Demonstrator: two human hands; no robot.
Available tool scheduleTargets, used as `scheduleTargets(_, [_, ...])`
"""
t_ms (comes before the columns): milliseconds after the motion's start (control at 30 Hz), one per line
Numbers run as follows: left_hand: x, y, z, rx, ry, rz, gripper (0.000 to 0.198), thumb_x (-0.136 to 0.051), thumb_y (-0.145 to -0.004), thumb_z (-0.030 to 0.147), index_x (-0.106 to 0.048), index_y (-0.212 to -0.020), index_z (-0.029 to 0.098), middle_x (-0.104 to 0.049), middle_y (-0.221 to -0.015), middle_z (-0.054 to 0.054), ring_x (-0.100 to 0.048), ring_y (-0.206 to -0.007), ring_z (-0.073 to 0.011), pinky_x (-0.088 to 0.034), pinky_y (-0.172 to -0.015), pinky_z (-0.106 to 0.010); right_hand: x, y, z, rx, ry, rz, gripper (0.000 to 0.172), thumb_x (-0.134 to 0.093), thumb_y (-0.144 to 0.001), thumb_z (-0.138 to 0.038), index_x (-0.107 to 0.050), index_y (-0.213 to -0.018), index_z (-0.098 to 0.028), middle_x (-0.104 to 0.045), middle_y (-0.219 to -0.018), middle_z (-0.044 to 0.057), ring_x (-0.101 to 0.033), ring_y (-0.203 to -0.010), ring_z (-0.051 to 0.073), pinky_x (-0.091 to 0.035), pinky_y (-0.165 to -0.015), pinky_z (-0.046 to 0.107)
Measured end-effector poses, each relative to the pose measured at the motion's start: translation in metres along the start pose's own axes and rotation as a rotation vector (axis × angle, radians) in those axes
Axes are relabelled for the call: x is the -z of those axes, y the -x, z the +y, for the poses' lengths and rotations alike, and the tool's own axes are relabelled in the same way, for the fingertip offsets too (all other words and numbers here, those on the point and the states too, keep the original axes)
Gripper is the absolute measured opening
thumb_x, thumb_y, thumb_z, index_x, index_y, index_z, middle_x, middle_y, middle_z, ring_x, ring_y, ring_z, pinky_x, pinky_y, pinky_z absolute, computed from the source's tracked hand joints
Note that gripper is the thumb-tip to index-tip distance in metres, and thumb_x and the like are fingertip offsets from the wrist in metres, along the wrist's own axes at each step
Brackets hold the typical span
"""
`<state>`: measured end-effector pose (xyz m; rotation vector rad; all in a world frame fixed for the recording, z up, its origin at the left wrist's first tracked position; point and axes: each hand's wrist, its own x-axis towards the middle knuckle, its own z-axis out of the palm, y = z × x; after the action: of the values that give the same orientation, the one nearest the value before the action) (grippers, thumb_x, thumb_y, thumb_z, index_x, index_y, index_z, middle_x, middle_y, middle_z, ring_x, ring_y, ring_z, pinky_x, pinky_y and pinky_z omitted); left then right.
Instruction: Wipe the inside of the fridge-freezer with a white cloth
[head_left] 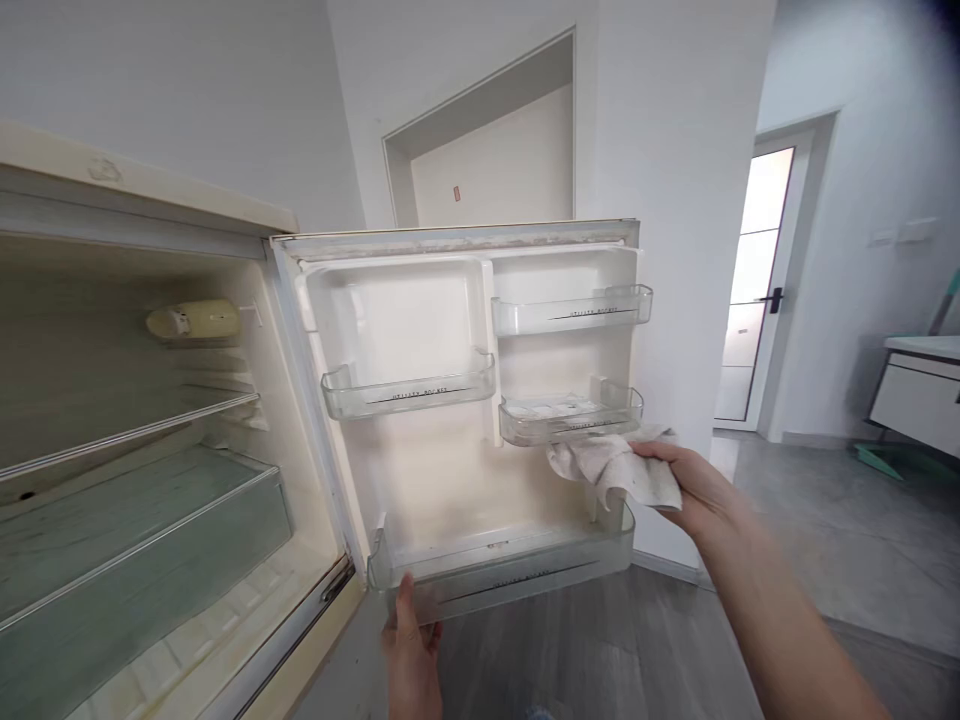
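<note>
A small fridge stands open, its door [420, 440] swung out towards me with several clear plastic door bins. My right hand [694, 485] is closed on a crumpled white cloth [615, 470], pressed against the door just under the lower right bin [570, 415]. My left hand [411, 650] holds the bottom edge of the door below the long bottom bin [502, 570], thumb up against it, the other fingers hidden beneath.
The fridge interior [127, 470] at left has glass shelves and a crisper drawer, all bare. Behind the door is a white wall with a recessed niche [487, 150]. A glazed door [757, 290] and a white cabinet [915, 390] stand at right on grey floor tiles.
</note>
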<state>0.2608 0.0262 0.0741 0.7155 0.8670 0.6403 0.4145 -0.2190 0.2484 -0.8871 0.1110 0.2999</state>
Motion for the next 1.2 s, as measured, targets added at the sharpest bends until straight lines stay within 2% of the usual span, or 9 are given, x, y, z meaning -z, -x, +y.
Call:
scheduleTargets(133, [0.000, 0.000, 0.000, -0.008, 0.006, -0.011, 0.068, -0.064, -0.061, 0.064, -0.050, -0.117, 0.027, -0.052, -0.139, -0.007, -0.050, -0.126, -0.0291, -0.036, -0.109, -0.047, 0.003, -0.003, 0.004, 0.066, -0.024, 0.022, 0.035, -0.048, -0.074, 0.004, -0.058, -0.105, -0.009, -0.069, -0.080, 0.008, -0.067, -0.065, 0.018, -0.060, -0.059, 0.026])
scheduleTargets(300, [-0.003, 0.004, 0.001, -0.012, -0.006, 0.003, 0.063, -0.063, -0.062, 0.063, -0.051, -0.112, 0.027, -0.056, -0.132, -0.008, -0.054, -0.120, -0.0287, -0.040, -0.105, -0.047, -0.022, 0.003, 0.025, 0.104, -0.051, 0.076, 0.027, -0.051, -0.075, 0.002, -0.060, -0.097, -0.010, -0.067, -0.074, 0.006, -0.065, -0.061, 0.017, -0.059, -0.056, 0.024])
scheduleTargets(433, [-0.002, 0.006, 0.001, -0.002, -0.014, 0.010, 0.066, -0.064, -0.061, 0.064, -0.051, -0.113, 0.026, -0.056, -0.131, -0.010, -0.055, -0.120, -0.0293, -0.040, -0.104, -0.046, -0.041, 0.007, 0.039, 0.101, -0.066, 0.036, 0.025, -0.053, -0.074, 0.000, -0.060, -0.095, -0.011, -0.067, -0.072, 0.005, -0.064, -0.058, 0.017, -0.057, -0.052, 0.024])
scheduleTargets(567, [-0.001, 0.004, -0.001, -0.030, -0.021, -0.016, 0.067, -0.063, -0.062, 0.065, -0.051, -0.115, 0.026, -0.057, -0.131, -0.010, -0.055, -0.119, -0.0287, -0.040, -0.103, -0.046, -0.054, 0.014, 0.053, 0.066, -0.067, -0.030, 0.027, -0.055, -0.071, -0.001, -0.060, -0.095, -0.013, -0.069, -0.078, 0.005, -0.066, -0.064, 0.018, -0.058, -0.056, 0.026])
scheduleTargets(767, [0.000, 0.002, -0.003, -0.058, -0.027, -0.018, 0.064, -0.062, -0.063, 0.065, -0.053, -0.114, 0.027, -0.057, -0.132, -0.009, -0.055, -0.120, -0.0292, -0.040, -0.102, -0.047, -0.069, 0.031, 0.070, -0.040, -0.016, -0.111, 0.016, -0.059, -0.073, -0.004, -0.062, -0.087, -0.012, -0.070, -0.083, 0.009, -0.067, -0.072, 0.020, -0.058, -0.060, 0.026])
scheduleTargets(867, [0.000, 0.003, -0.001, -0.050, -0.022, -0.024, 0.060, -0.061, -0.064, 0.063, -0.054, -0.112, 0.026, -0.058, -0.131, -0.009, -0.054, -0.121, -0.0294, -0.039, -0.104, -0.047, -0.067, 0.039, 0.068, -0.063, -0.002, -0.125, 0.017, -0.059, -0.075, -0.005, -0.063, -0.090, -0.011, -0.070, -0.083, 0.009, -0.067, -0.069, 0.019, -0.057, -0.058, 0.025])
scheduleTargets(1033, [0.001, 0.004, 0.003, -0.002, -0.031, 0.018, 0.063, -0.061, -0.063, 0.065, -0.051, -0.113, 0.029, -0.053, -0.136, -0.008, -0.051, -0.122, -0.0297, -0.037, -0.106, -0.047, -0.048, 0.049, 0.052, -0.113, 0.042, -0.136, 0.016, -0.058, -0.077, -0.007, -0.062, -0.093, -0.010, -0.069, -0.076, 0.008, -0.064, -0.057, 0.018, -0.053, -0.045, 0.025])
scheduleTargets(1200, [0.002, 0.005, 0.004, -0.015, -0.042, -0.009, 0.065, -0.060, -0.064, 0.066, -0.049, -0.116, 0.027, -0.053, -0.135, -0.010, -0.052, -0.121, -0.0298, -0.037, -0.105, -0.047, -0.023, 0.046, 0.028, -0.088, 0.007, -0.090, 0.016, -0.053, -0.078, -0.003, -0.060, -0.091, -0.011, -0.067, -0.073, 0.007, -0.063, -0.056, 0.016, -0.054, -0.046, 0.024])
